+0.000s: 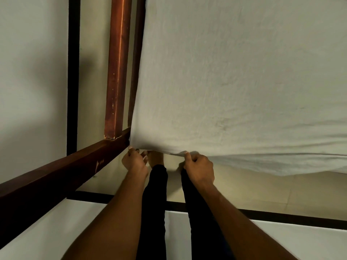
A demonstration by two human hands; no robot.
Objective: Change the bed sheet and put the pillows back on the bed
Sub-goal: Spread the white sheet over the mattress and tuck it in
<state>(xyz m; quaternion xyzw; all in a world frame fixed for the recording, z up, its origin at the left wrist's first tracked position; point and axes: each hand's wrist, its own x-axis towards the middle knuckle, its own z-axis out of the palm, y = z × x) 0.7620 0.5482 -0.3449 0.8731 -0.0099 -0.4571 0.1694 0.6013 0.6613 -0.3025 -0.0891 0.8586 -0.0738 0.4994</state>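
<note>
Bed sheet: white, spread over the bed and filling the upper right of the view. Its near hem hangs just off the edge, directly above both hands.
Left hand: fingers curled up into the hem at the sheet corner, gripping it (fingertips hidden under the cloth).
Right hand: clenched on the same hem a little further right, thumb on top, cloth pinched.
Key relation: the sheet lies ahead of and away from both hands. The held hem runs left-right across the view; the sheet's side edge runs away along the frame. The left hand is the nearer one to the corner.
Bed frame: red-brown wood. One rail runs beside the sheet's left edge, another comes toward the lower left, and they meet just beside the left hand.
Slack: right of the right hand the hem sags loose and wrinkled.
Step (my read): pulling the corner down round the mattress; the corner does not look seated yet.
Next move: likely down and under at the corner, left hand leading while the right holds tension.
Legs: black trousers, between the forearms.
Pillows: none in view.
</note>
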